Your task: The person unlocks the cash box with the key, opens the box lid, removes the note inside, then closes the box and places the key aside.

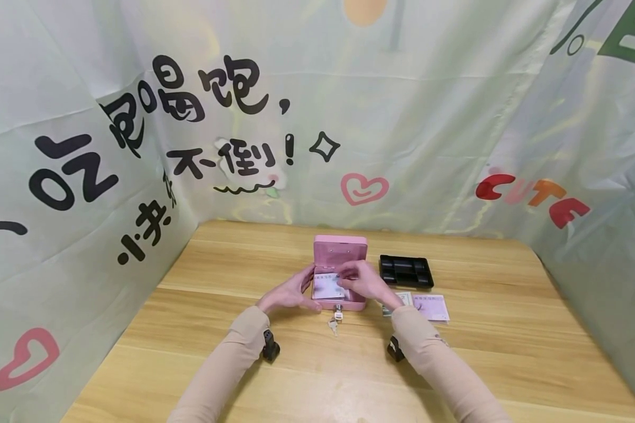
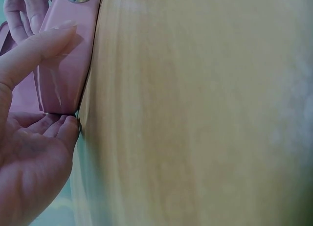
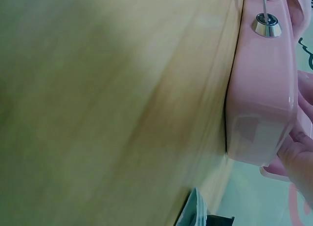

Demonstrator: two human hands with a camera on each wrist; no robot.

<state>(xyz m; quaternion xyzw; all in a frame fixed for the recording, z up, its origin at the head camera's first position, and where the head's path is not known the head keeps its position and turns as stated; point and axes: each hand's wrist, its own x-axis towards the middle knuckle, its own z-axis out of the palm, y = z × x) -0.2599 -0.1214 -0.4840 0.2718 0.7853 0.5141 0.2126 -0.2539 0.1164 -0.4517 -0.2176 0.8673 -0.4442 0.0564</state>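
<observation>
Pink box (image 1: 356,306): towards the bench's (image 1: 323,376) far edge, between its far corners.
Left hand (image 1: 290,291): my fingers clamp its front left corner; loosening could let it skid.
Right hand (image 1: 366,282): at the banknotes (image 1: 327,286) inside; whether my fingers pinch, I cannot tell; rushing might crease them.

I count my two hands (image 1: 292,291), two wrist cameras (image 1: 270,346), one pink box (image 1: 341,254), one black tray (image 1: 406,274), two piles of notes (image 1: 431,307) on the table (image 1: 323,382), two pink hearts (image 1: 364,191); keys (image 1: 333,325) too small to count
</observation>
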